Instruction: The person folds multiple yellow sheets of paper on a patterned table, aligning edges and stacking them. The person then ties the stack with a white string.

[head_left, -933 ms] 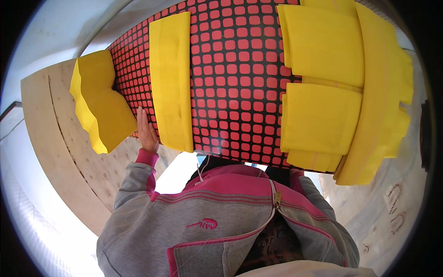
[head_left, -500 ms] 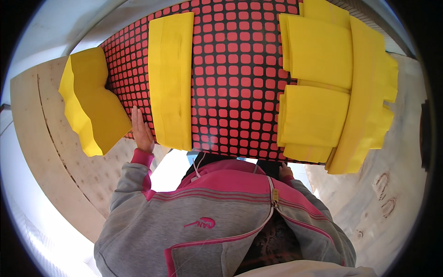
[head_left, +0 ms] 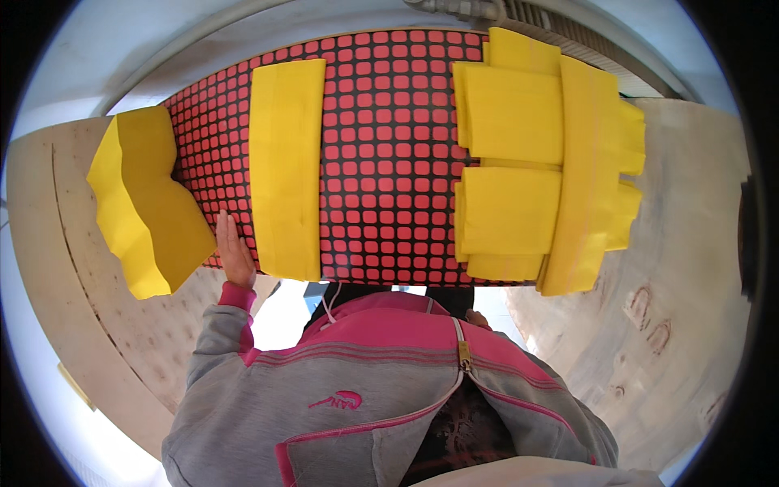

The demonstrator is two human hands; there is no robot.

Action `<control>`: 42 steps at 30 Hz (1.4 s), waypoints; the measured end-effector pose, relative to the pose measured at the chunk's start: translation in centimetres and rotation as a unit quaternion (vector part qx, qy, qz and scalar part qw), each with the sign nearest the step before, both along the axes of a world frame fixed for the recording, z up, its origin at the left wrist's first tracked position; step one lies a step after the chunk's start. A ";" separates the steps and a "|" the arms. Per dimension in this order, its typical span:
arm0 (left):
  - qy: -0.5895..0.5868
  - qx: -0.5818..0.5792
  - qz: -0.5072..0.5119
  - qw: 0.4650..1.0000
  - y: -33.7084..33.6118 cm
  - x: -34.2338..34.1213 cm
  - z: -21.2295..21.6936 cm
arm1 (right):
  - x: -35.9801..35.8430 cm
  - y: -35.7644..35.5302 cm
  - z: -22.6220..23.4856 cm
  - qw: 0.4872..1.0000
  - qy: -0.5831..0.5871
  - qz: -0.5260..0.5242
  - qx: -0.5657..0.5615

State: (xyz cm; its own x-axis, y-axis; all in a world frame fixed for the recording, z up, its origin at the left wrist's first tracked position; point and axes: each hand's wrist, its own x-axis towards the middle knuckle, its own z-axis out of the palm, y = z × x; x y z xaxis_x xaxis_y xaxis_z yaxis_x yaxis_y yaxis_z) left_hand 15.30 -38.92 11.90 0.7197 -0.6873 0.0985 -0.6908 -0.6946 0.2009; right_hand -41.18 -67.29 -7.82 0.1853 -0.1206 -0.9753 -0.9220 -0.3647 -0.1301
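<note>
My left hand (head_left: 234, 253) lies flat, fingers stretched out, on the near left edge of a red-and-black checkered board (head_left: 387, 162). It holds nothing and rests between two yellow pieces. Left of it, a wavy yellow sheet (head_left: 154, 199) hangs over the board's end. To its right a folded yellow strip (head_left: 286, 170) runs across the board from far to near. Stacked folded yellow pieces (head_left: 511, 211) cover the right end, with a long yellow strip (head_left: 580, 178) across them. My right hand (head_left: 477, 319) is low beside my lap, below the board's near edge, its fingers mostly hidden.
Pale wooden tabletops extend on the left (head_left: 105, 325) and right (head_left: 673, 219) of the board. Behind its far right side stand a ribbed radiator (head_left: 584, 45) and a pipe fitting (head_left: 458, 8) along the wall. My body is close to the near edge.
The whole view has shifted, so the far edge and the radiator show more. My left hand stays flat on the board's edge. My right hand shows less than before.
</note>
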 end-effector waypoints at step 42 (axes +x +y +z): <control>-0.015 0.006 -0.032 0.999 0.3 -0.1 -0.2 | -4.2 -4.7 3.6 0.985 -0.088 -0.145 -0.036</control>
State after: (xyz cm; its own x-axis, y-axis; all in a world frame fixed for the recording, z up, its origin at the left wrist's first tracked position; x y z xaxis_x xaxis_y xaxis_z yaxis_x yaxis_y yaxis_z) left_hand 15.22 -38.57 11.68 0.6713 -0.7330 0.1098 -0.7392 -0.6512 0.1716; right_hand -45.43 -72.01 -4.26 0.2989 -0.2619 -0.9177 -0.9540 -0.1037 -0.2812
